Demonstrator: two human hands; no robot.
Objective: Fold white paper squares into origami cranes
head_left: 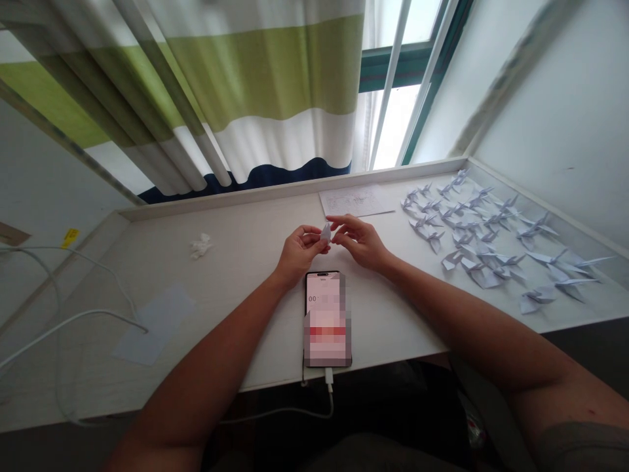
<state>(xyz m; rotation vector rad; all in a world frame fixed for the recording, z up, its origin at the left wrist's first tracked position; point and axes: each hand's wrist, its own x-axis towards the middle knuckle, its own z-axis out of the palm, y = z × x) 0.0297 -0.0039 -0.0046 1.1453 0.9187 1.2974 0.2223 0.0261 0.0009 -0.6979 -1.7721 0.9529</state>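
Note:
A small, partly folded piece of pale paper (325,231) is pinched between both hands just above the white desk (246,262). My left hand (298,252) grips its left side with curled fingers. My right hand (358,240) pinches its right side with thumb and forefinger. A phone (326,318) with a lit screen lies flat right below the hands, near the desk's front edge.
Several folded paper cranes (484,239) cover the right part of the desk. A printed sheet (354,200) lies behind the hands, a crumpled white scrap (200,246) to the left, a blank paper square (154,322) and white cables (73,321) further left. A striped curtain hangs behind.

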